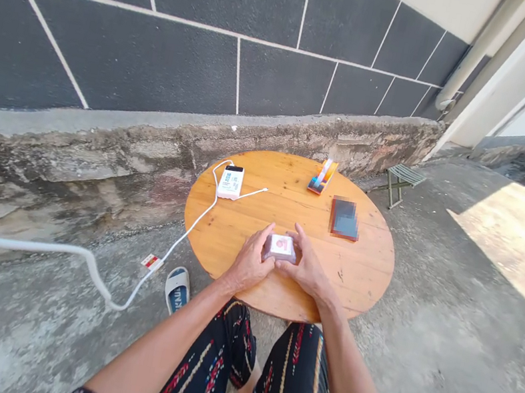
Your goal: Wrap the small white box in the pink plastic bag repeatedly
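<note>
A small clear plastic box (281,246) rests on the near half of the round wooden table (290,211). Its top is white with a reddish print, which looks like a playing card. My left hand (252,256) is closed against the box's left side, thumb at the near edge. On the opposite side my right hand (306,263) grips it too, its thumb and fingers bent around the corner. Both palms are mostly hidden from above.
A white power strip (231,182) with a long cable lies at the table's left. Farther back are an orange box (322,176) and a dark, pixelated flat object (345,218). A folding stool (404,177) stands right, a slipper (177,288) on the floor left.
</note>
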The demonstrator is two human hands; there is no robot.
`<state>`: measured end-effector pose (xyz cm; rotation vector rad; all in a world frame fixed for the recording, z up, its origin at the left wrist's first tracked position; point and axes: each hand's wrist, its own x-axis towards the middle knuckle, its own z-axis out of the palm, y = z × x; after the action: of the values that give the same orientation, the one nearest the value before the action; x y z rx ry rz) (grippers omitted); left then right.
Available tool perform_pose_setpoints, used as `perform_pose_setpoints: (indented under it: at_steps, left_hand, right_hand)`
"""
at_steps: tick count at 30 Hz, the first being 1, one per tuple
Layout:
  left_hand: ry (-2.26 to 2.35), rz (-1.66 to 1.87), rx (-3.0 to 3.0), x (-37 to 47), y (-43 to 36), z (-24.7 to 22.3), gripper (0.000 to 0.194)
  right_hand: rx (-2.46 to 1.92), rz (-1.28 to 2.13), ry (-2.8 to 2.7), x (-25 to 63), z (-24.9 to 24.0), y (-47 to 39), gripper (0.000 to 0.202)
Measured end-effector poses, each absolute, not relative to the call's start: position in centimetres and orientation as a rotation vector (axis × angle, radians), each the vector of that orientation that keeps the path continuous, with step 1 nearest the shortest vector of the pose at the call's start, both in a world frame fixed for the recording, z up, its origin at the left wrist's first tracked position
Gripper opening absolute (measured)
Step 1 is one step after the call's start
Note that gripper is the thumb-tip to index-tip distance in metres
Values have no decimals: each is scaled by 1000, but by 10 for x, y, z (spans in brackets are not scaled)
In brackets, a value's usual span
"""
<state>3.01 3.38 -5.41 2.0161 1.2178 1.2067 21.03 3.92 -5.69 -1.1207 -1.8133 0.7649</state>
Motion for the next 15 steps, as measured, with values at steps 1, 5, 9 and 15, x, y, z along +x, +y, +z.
perform_pose_setpoints:
  at_steps: [1,5,9,15]
  left_hand:
    - [1228,1200,2015,30,34,-54,72]
    - [1251,1181,1983,31,35,-53,72]
    - [1247,1169,1933,31,35,-52,71]
    - [1202,1201,2013,32,32,-50,74]
  right_hand:
    - [-1124,770,-1807,209,-58,42,91]
    - [-1177,746,-1779,207,-58,43,81]
    - [-1210,715,-1789,207,-57,41,76]
    - [-1162,628,-1858,208,-58,38,84]
